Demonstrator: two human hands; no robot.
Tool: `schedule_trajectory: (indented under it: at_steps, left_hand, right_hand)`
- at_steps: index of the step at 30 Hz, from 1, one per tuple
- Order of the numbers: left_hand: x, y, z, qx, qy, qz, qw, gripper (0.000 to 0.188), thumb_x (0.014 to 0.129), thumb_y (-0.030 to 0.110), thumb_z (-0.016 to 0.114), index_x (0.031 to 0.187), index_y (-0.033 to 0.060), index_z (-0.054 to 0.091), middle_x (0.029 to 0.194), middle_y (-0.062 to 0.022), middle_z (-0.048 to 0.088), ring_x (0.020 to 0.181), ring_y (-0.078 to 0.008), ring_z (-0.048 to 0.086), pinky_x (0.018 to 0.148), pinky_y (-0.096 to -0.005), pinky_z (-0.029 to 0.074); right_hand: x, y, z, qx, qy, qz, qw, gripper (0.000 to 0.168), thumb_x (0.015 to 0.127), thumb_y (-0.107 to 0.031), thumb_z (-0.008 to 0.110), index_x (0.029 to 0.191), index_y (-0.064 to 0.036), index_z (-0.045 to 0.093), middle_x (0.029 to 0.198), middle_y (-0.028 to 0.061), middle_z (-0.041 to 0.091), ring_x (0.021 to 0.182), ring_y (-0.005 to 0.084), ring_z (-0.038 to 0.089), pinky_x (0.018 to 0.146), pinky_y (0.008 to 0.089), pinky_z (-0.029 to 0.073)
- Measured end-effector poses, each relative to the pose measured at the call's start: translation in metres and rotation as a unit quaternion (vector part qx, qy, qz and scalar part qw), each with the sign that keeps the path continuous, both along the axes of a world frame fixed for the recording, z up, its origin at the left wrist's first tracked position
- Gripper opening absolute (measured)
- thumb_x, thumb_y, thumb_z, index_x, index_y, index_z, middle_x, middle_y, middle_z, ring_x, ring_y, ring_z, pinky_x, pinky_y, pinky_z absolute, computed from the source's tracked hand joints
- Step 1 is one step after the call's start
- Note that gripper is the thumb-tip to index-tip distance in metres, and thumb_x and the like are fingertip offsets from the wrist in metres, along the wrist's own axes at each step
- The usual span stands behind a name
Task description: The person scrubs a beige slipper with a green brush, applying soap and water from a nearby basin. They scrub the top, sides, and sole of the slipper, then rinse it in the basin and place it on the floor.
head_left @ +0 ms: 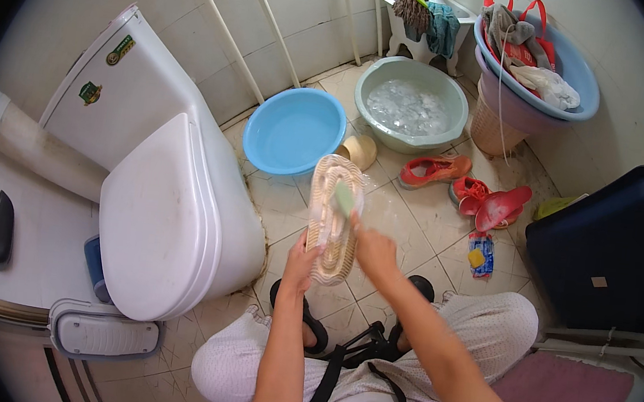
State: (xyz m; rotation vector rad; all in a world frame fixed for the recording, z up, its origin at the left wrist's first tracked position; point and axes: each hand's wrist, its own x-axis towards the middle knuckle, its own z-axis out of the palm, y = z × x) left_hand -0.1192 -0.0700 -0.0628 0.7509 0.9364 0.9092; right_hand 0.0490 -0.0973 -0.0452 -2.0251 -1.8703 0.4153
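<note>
My left hand [299,262] grips a shoe [329,255] by its left edge, with the pale, ridged sole turned up towards me. In my right hand [375,252] is a light green scrubbing brush [344,198], slightly blurred, against the upper part of that sole. The brush's bristles are hidden. Just beyond the shoe's toe, a cream scoop or cup [361,151] lies on the tiles beside a light blue basin [294,130]. Farther right stands a pale green basin [411,107] of water with suds or bubbles on top.
A white toilet [160,231] stands at the left. Red shoes [436,170] and a red insole [502,209] lie at the right, near a blue packet [481,256]. Stacked tubs [584,90] fill the back right corner. A dark blue plastic object [605,248] stands at the right.
</note>
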Motion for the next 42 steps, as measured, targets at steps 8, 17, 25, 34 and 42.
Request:
schedule_trajectory:
  at_steps: [8,17,25,34,42]
  left_hand:
    - [0.004,0.012,-0.008,-0.035,0.076,0.004,0.996,0.04,0.087,0.012,0.056,0.122,-0.0045,0.047,0.109,-0.0113,0.059,0.093,-0.0169,0.06,0.078,-0.0282,0.049]
    - [0.029,0.049,-0.076,0.002,0.286,-0.082,0.955,0.036,0.086,0.025,0.058,0.113,0.0019,0.059,0.097,-0.0097,0.065,0.086,-0.0152,0.061,0.074,-0.0285,0.047]
    - [0.03,0.096,-0.165,0.113,0.584,-0.268,0.758,0.044,0.087,0.035,0.048,0.124,0.0115,0.05,0.105,-0.0131,0.061,0.097,-0.0304,0.057,0.081,-0.0397,0.046]
    - [0.073,0.099,-0.14,0.389,0.67,-0.28,0.567,0.081,0.074,0.049,0.061,0.138,0.0098,0.031,0.138,-0.0147,0.033,0.117,-0.0317,0.04,0.096,-0.0558,0.028]
    - [0.104,0.099,-0.148,0.264,0.745,-0.372,0.486,0.109,0.057,0.043,0.073,0.144,0.0165,0.014,0.141,-0.0179,0.027,0.12,-0.0283,0.036,0.09,-0.0475,0.031]
  right_hand:
    - [0.103,0.09,0.013,-0.047,0.106,0.011,0.993,0.027,0.086,-0.026,0.05,0.1,-0.01,0.066,0.08,0.0189,0.064,0.073,0.0361,0.061,0.068,0.0472,0.046]
    - [0.172,0.065,-0.092,-0.102,0.181,-0.098,0.973,0.032,0.086,-0.027,0.052,0.108,-0.006,0.062,0.078,0.0209,0.062,0.071,0.0373,0.061,0.064,0.0426,0.047]
    - [0.127,0.022,-0.175,-0.139,0.037,0.023,0.989,0.044,0.083,-0.011,0.05,0.126,-0.023,0.051,0.072,0.0171,0.06,0.066,0.0347,0.059,0.059,0.0441,0.046]
    - [0.113,0.049,-0.173,-0.178,-0.037,0.009,0.983,0.054,0.079,-0.006,0.049,0.132,-0.015,0.044,0.068,0.0175,0.056,0.056,0.0321,0.058,0.051,0.0429,0.047]
    - [0.098,0.004,-0.165,-0.216,-0.012,0.102,0.971,0.058,0.079,-0.007,0.049,0.135,-0.021,0.04,0.067,0.0174,0.054,0.053,0.0314,0.057,0.049,0.0432,0.047]
